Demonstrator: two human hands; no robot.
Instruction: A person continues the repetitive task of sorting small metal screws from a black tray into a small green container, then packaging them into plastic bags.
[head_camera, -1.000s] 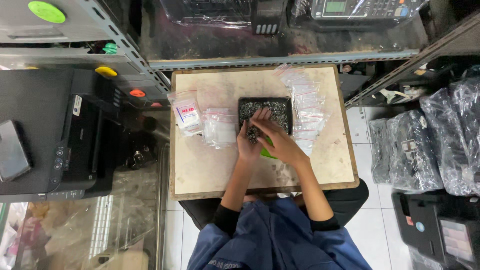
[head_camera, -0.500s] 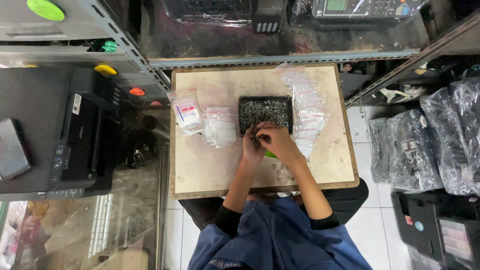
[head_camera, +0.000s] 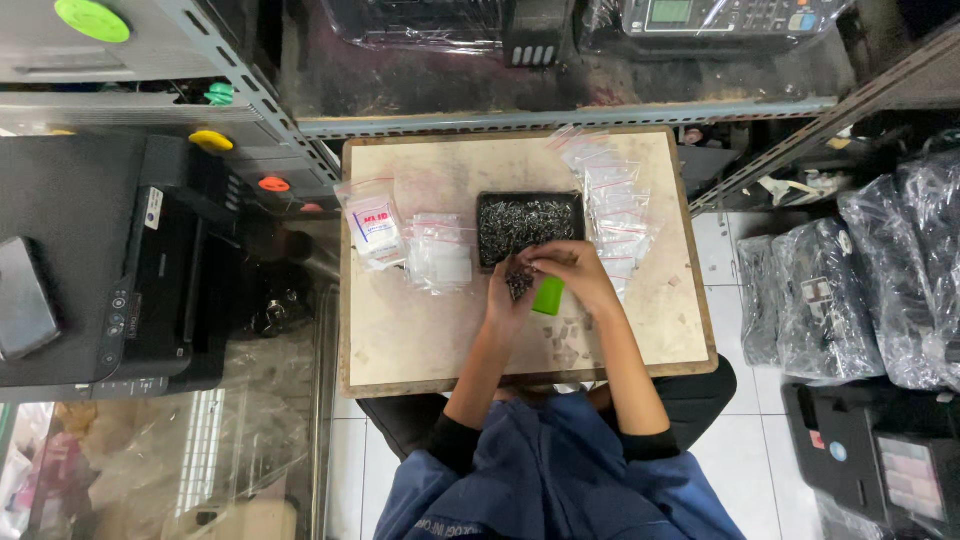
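Mid-sorting: left hand (head_camera: 508, 300) cupping small dark screws (head_camera: 519, 283), right hand (head_camera: 570, 275) pinching over them beside green piece (head_camera: 548, 296); black tray (head_camera: 529, 225) full, clear zip bags (head_camera: 618, 205) mostly unfilled.

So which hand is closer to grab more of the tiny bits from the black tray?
Probably the right hand. It rests by the near edge of the black tray of small dark bits. The left hand is cupped lower down, already with a little pile of bits in it, beside a green thing.
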